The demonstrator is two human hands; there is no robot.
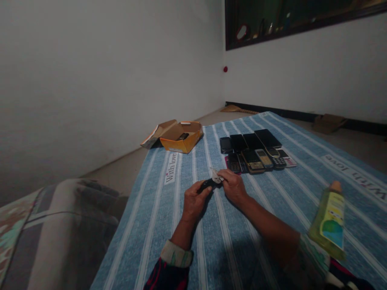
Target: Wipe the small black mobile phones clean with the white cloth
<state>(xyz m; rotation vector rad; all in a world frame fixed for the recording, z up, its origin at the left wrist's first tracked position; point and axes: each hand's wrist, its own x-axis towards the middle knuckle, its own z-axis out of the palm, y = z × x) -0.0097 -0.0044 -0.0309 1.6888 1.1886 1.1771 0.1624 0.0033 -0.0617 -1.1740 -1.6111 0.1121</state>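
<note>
At the grip: one black device (205, 185), small and dim, held between your two hands above the tablecloth (157, 241). Your left hand (193, 203) – thumb and fingers closed about the device's near-left end. Your right hand (234, 187) – fingertips pinching a crumpled white wipe (217, 177) against its far-right end.

Beyond the grip and to its right: phones in two rows, set close together. Back row, flat phones (267, 138), dark-faced, four in number. Front row, keypad phones (264, 159), several, some edges overlapping; exact count hard to tell.

Beyond the grip and to its left: one orange box (181, 146), its lid folded open to the left; inside, a small dark phone (183, 136).

To the right of the grip, past your right forearm: one bottle (328, 221), yellow-green, with a pale orange cap and a blue-and-green label.

Under all: the tablecloth, blue with white stripes, lettered "With love" left of the grip and again far to its right.
</note>
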